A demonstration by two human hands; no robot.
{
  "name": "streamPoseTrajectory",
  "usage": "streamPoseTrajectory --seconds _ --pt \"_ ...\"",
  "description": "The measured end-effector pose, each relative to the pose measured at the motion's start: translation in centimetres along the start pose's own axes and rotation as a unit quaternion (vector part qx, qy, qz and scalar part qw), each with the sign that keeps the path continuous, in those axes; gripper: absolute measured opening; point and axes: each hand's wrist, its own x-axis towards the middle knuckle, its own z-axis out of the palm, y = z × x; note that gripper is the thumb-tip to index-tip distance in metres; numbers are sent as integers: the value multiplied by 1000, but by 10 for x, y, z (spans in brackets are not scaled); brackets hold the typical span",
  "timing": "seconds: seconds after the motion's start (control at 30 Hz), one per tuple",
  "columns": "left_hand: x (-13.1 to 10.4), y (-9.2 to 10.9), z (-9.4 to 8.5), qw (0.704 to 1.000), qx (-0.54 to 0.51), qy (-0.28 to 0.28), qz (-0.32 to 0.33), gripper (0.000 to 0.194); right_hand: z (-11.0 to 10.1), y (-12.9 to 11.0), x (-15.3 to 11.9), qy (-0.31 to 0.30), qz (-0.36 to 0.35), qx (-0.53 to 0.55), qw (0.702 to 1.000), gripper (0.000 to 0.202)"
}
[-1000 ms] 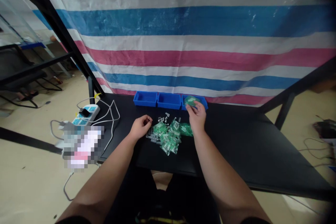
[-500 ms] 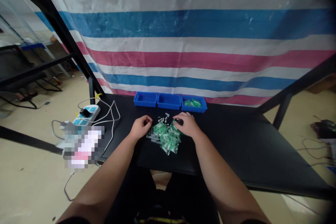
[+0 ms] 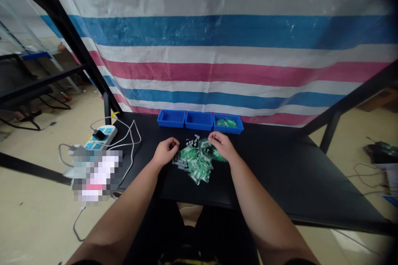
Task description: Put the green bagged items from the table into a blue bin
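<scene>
A pile of small clear packets with green contents [image 3: 199,167] lies on the black table, with grey pieces [image 3: 183,163] at its left and small silvery parts [image 3: 192,143] behind it. My left hand [image 3: 167,150] rests left of the pile, its fingers curled together; whatever is between them is too small to tell. At the pile's right, my right hand [image 3: 221,144] pinches the edge of a clear packet [image 3: 205,145]. Some green packets lie just below that hand.
Three blue bins stand in a row behind the pile: left [image 3: 171,119], middle [image 3: 199,121] and right [image 3: 228,123], the right one holding green packets. A power strip [image 3: 101,137] with white cables sits at the left. A striped sheet [image 3: 217,29] hangs behind.
My right hand has shifted slightly, and a clear packet now shows at its fingertips. Some green packets have moved right, under that hand. My left hand has hardly moved.
</scene>
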Motion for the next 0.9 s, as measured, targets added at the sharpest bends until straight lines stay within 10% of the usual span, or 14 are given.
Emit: streamPoseTrajectory --seconds 0.37,0.67,0.9 --pt "1 0 0 1000 10 -5 -2 15 23 -10 -1 15 94 291 952 39" --pt "0 -1 1 1000 10 -5 -5 14 1 6 15 159 24 255 954 26" --pt "0 0 0 1000 11 -2 -3 15 -11 14 31 314 31 330 890 35"
